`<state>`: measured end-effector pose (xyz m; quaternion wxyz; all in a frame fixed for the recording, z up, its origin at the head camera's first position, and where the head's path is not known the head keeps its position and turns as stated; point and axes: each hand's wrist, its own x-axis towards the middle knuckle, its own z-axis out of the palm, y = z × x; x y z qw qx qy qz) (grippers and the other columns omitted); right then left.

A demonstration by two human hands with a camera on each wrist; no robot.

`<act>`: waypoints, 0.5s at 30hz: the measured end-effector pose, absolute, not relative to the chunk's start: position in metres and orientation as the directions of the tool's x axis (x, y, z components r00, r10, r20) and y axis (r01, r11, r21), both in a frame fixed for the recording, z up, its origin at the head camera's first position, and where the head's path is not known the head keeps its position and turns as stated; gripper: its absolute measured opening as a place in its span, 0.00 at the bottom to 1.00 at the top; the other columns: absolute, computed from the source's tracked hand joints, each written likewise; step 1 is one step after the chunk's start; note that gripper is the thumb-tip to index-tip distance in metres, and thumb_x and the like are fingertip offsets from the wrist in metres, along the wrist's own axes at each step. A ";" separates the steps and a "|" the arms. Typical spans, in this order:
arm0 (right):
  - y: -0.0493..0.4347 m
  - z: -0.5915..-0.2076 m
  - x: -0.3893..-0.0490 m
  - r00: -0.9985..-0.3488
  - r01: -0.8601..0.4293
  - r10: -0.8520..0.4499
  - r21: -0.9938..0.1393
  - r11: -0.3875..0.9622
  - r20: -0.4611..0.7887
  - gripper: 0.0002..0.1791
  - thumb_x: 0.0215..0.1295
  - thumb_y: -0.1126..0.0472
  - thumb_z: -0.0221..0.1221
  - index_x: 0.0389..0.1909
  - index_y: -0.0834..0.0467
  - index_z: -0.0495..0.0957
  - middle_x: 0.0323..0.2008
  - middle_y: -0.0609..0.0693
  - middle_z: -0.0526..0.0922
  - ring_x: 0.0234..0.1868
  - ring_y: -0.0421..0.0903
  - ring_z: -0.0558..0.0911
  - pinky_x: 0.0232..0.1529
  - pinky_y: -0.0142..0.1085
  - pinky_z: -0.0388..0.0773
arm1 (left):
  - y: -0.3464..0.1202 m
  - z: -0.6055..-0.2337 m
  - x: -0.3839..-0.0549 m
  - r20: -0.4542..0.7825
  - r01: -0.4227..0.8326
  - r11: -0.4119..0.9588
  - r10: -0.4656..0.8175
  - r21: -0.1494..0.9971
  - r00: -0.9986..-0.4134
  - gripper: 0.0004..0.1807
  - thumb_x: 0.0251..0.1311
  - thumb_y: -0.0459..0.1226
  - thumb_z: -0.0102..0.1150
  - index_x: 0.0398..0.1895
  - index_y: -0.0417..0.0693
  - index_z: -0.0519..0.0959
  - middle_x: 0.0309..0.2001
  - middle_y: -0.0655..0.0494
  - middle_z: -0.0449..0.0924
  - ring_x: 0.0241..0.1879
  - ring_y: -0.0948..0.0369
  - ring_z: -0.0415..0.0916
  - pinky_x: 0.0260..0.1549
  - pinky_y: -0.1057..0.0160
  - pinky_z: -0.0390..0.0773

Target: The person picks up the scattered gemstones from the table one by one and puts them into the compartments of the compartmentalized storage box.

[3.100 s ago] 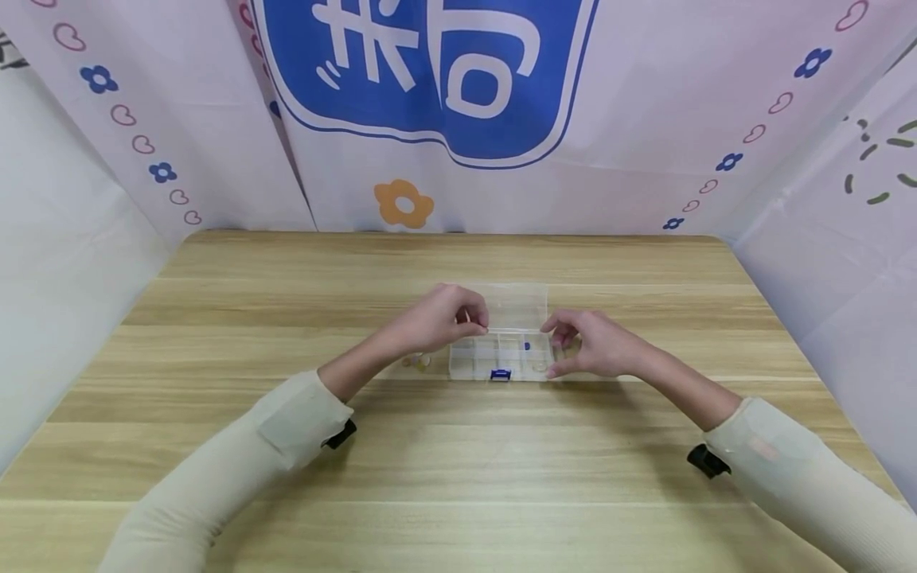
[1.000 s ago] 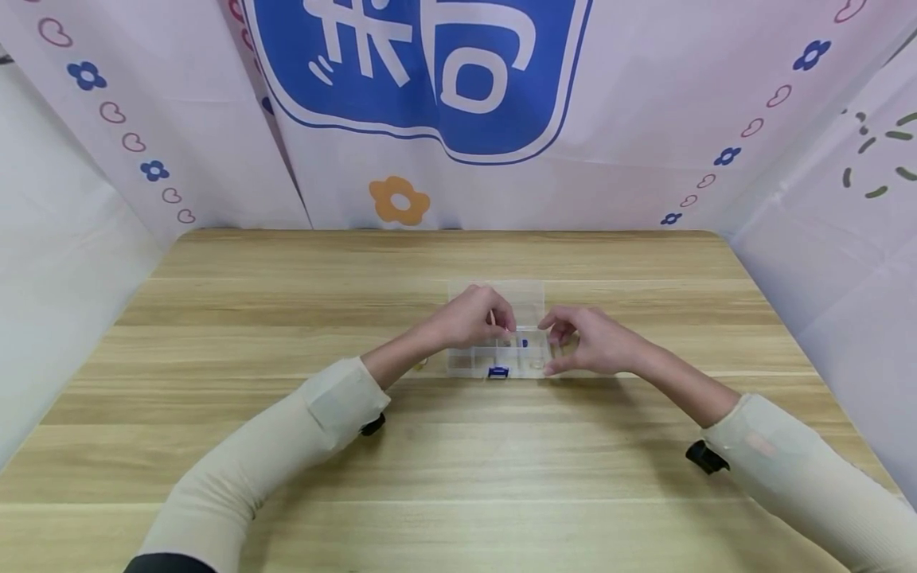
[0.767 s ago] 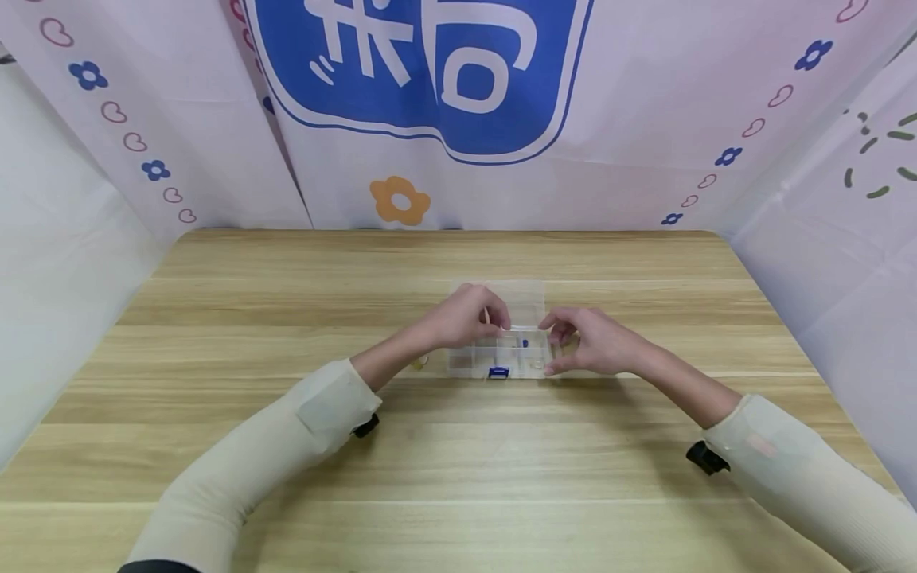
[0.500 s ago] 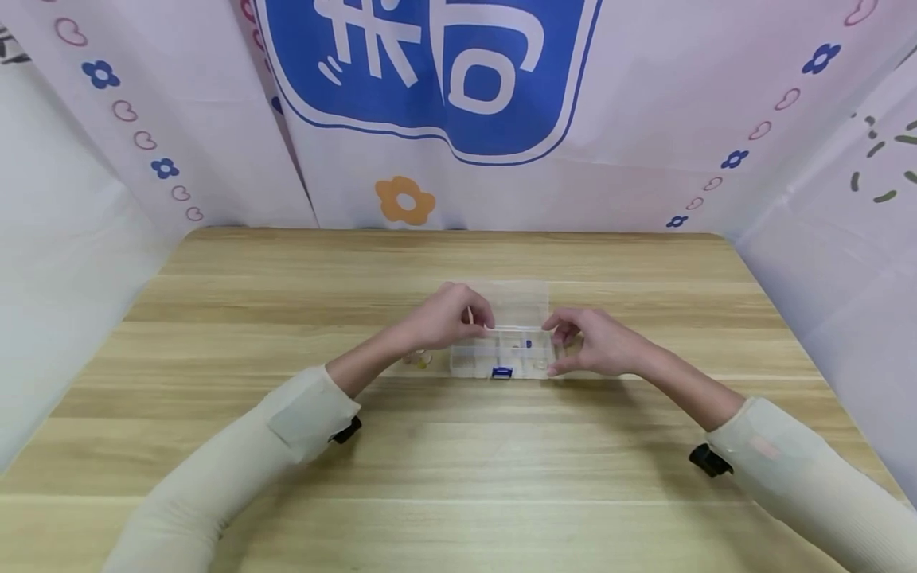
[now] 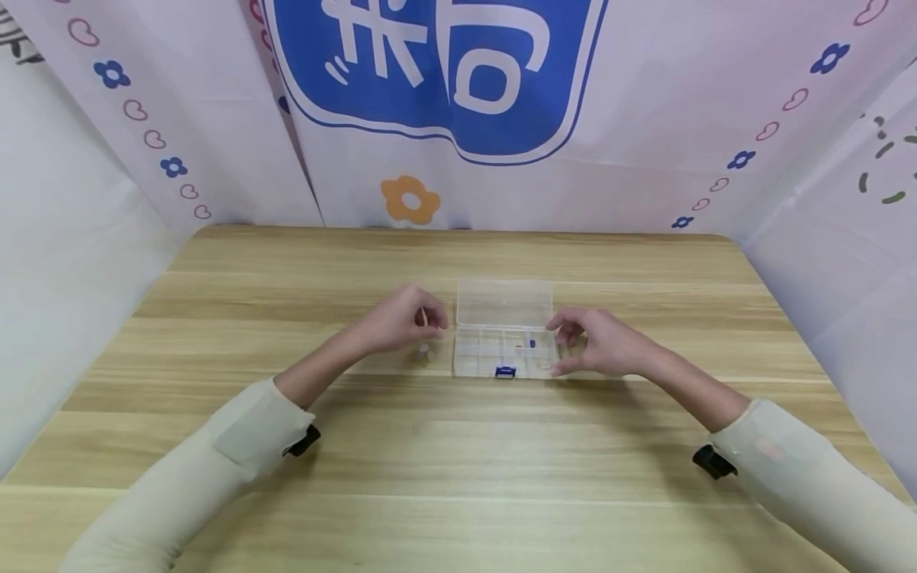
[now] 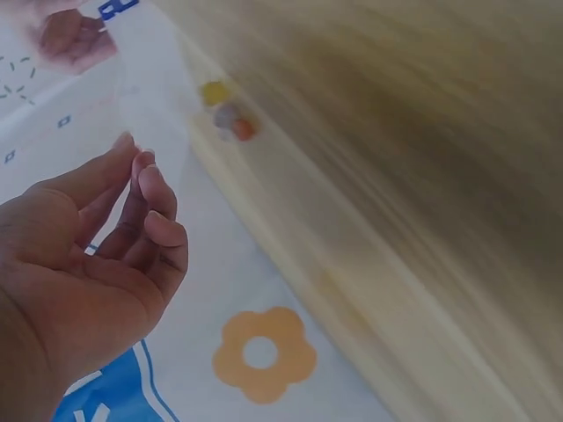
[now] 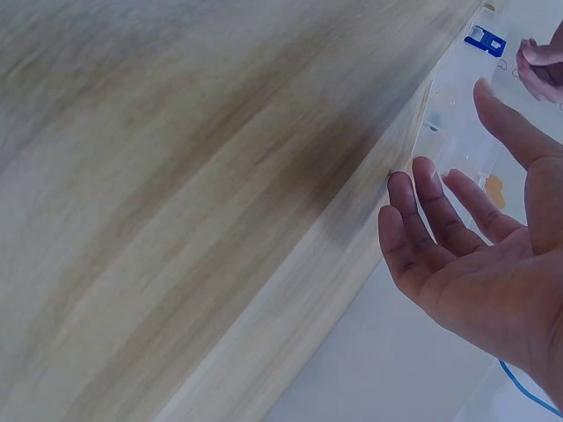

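A clear compartment box (image 5: 467,366) lies on the table with its lid (image 5: 505,302) swung back and a blue latch (image 5: 505,372) at its front. My right hand (image 5: 600,342) holds the box's right end, thumb at the front corner and index finger at the rear. Just left of the box is my left hand (image 5: 404,322), fingers bent; thumb and index tips come close together in the left wrist view, with nothing visible between them. Small pieces (image 5: 423,352) lie below it; a yellow one (image 6: 214,92) and an orange-red one (image 6: 244,129) look blurred. Inside the box sits a tiny blue piece (image 5: 532,344).
The wooden table (image 5: 458,461) reaches back to a white printed cloth (image 5: 630,159) hanging behind it. White cloth also hangs along both sides. A dark wrist device (image 5: 712,461) shows under the right sleeve, and another (image 5: 302,440) under the left.
My left hand was over the box's compartments a second ago and has moved left, off the box toward the small pieces. My right hand has stayed at the box's right end.
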<state>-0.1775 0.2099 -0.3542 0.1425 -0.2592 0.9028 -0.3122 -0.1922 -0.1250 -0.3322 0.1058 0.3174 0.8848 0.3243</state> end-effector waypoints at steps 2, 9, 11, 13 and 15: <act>0.210 -0.354 -0.177 -0.826 -0.378 -0.556 -0.638 0.671 -0.096 0.33 0.52 0.59 0.80 0.55 0.69 0.78 0.41 0.54 0.82 0.45 0.51 0.80 0.50 0.49 0.79 | -0.129 -0.335 -0.193 0.009 0.487 0.603 0.623 0.632 -0.782 0.02 0.62 0.24 0.67 0.32 0.35 0.85 0.29 0.51 0.85 0.30 0.60 0.78 0.33 0.63 0.80; 0.211 -0.354 -0.177 -0.825 -0.383 -0.558 -0.634 0.671 -0.092 0.33 0.52 0.59 0.80 0.56 0.69 0.78 0.41 0.53 0.82 0.45 0.51 0.80 0.50 0.49 0.79 | -0.139 -0.346 -0.196 -0.051 0.478 0.640 0.628 0.602 -0.776 0.04 0.60 0.23 0.69 0.30 0.36 0.84 0.29 0.51 0.84 0.30 0.60 0.79 0.33 0.63 0.82; 0.211 -0.354 -0.177 -0.824 -0.385 -0.560 -0.635 0.670 -0.091 0.33 0.52 0.59 0.80 0.56 0.69 0.78 0.41 0.53 0.82 0.45 0.51 0.80 0.50 0.49 0.79 | -0.141 -0.348 -0.196 -0.071 0.472 0.649 0.628 0.596 -0.775 0.05 0.59 0.24 0.70 0.29 0.38 0.84 0.28 0.52 0.84 0.30 0.61 0.79 0.34 0.63 0.82; 0.211 -0.355 -0.178 -0.823 -0.385 -0.561 -0.636 0.669 -0.091 0.33 0.52 0.59 0.80 0.56 0.69 0.78 0.41 0.53 0.82 0.45 0.51 0.80 0.50 0.49 0.79 | -0.142 -0.350 -0.197 -0.091 0.460 0.659 0.624 0.594 -0.776 0.06 0.58 0.25 0.71 0.28 0.40 0.84 0.28 0.54 0.84 0.30 0.61 0.79 0.35 0.63 0.82; 0.211 -0.355 -0.178 -0.823 -0.384 -0.560 -0.637 0.669 -0.092 0.33 0.52 0.59 0.80 0.56 0.69 0.78 0.41 0.53 0.82 0.45 0.51 0.80 0.50 0.49 0.79 | -0.142 -0.352 -0.198 -0.109 0.445 0.667 0.617 0.597 -0.780 0.05 0.57 0.26 0.72 0.27 0.40 0.85 0.28 0.55 0.84 0.30 0.62 0.79 0.35 0.64 0.82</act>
